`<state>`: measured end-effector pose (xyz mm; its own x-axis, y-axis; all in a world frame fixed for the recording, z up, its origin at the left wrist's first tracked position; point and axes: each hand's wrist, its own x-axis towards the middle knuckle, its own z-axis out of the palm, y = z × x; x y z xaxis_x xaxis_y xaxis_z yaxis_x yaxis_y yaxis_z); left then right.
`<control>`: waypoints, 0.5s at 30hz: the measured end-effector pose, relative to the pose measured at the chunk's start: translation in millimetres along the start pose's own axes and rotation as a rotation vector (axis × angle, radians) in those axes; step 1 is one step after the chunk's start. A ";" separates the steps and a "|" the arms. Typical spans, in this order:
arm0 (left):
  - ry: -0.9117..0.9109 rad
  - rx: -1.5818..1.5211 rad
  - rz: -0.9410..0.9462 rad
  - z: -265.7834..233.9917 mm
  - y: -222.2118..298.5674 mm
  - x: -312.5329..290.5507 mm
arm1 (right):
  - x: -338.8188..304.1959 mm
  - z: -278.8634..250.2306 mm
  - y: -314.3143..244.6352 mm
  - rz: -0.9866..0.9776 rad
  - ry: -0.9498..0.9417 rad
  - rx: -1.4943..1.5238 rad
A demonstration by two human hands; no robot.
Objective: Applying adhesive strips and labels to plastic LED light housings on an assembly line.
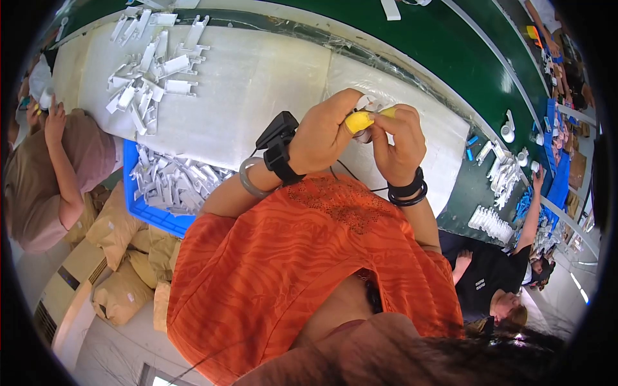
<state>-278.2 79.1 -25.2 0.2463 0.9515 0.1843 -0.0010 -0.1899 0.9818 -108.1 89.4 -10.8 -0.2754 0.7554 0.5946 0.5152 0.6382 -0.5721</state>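
Both hands meet above the pale work surface, fingers closed around a small white rounded plastic part (368, 103). My left hand (324, 134) grips it from the left, with a yellow cover on the thumb tip. From the right, my right hand (402, 143) pinches at the same part, and yellow shows at its fingertips too. The fingers hide most of the part, including a greyish underside. A black strap with a dark box is on my left wrist, beside a grey bangle; black bands circle the right wrist.
White plastic channel pieces (154, 71) lie heaped at the far left. A blue bin (136, 204) holds many similar parts. Beyond the work surface (277, 77) runs a green conveyor (360, 32). White parts (505, 170) lie at right, near a co-worker in black (483, 273). Another person (58, 170) is at left.
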 end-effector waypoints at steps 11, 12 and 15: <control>-0.004 -0.051 -0.271 -68.2 -49.5 93.0 | 64.0 12.0 94.1 0.354 -0.380 0.095; 0.041 -0.016 -0.175 -78.3 -59.0 112.2 | 77.1 19.9 113.1 0.324 -0.381 0.150; 0.084 0.061 -0.236 -108.9 -89.9 164.8 | 122.9 55.2 170.2 0.248 -0.406 0.086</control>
<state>-343.2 279.4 -78.1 0.1509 0.9876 -0.0442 0.1064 0.0283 0.9939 -99.1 299.0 -66.3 -0.4563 0.8724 0.1751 0.5413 0.4283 -0.7235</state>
